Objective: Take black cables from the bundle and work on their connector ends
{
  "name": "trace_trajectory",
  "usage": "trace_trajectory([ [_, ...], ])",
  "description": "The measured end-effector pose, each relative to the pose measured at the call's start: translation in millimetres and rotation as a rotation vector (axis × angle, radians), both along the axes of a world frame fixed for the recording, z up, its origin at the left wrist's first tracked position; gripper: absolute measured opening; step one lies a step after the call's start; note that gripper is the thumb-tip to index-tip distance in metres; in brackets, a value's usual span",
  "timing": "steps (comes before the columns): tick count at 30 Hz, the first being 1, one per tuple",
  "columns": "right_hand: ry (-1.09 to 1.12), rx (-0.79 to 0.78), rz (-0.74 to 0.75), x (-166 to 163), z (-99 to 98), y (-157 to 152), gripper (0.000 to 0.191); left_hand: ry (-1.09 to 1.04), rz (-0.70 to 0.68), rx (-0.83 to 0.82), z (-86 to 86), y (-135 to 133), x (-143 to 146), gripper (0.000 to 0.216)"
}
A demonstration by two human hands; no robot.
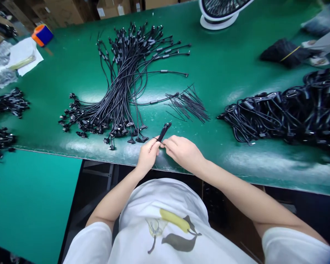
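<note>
a seated worker in a white printed t-shirt (165, 198) holds a folded black cable (164, 132) over the near edge of a green desk (225, 66). the left hand (147, 153) and the right hand (182, 151) meet at the cable's lower end, the fingers of both pinched together on it. its upper end juts up and away from the body; whether it clears the desk cannot be told. just beyond the hands, a large fan of loose black cables (126, 80) lies spread across the desk, with connectors at both ends. to its right, near the held cable, sits a small scatter of thin black ties (188, 104). a dense heap of coiled cables (291, 113) fills the right side, well apart from the hands. a white fan base (218, 18) stands at the far edge. an orange and blue object (42, 35) and white papers (24, 55) lie at the far left.
</note>
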State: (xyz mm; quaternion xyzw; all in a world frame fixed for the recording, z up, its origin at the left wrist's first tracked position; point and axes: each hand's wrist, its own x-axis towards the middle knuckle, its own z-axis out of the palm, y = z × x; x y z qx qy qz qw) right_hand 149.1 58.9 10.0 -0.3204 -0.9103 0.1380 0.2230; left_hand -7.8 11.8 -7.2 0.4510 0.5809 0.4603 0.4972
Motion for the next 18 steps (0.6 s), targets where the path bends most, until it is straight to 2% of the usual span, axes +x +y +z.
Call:
trace_trajectory([
  [2,-0.138,0.26,0.118,-1.9,8.1,8.8,0.031,0.089,0.002,0.013,-1.8,0.1,-1.1,0.022],
  [5,-0.186,0.442,0.366,-4.8,21.2,24.2,0.032,0.132,-0.043,-0.007,-2.2,2.1,-4.4,0.024],
  [8,-0.201,0.509,0.551,-6.4,31.0,34.0,0.031,0.079,-0.099,-0.074,-1.7,3.3,-9.2,0.026],
  [11,-0.239,0.53,0.665,-6.9,37.2,35.1,0.032,-0.096,-0.136,-0.176,-1.2,2.7,-12.4,0.024],
  [14,-0.234,0.472,0.709,-7.5,42.0,32.2,0.033,-0.253,-0.16,-0.276,-0.2,2.0,-13.5,0.032],
  [18,-0.361,0.536,0.734,-8.0,46.1,32.2,0.034,-0.406,-0.198,-0.358,1.4,2.4,-15.3,0.039],
])
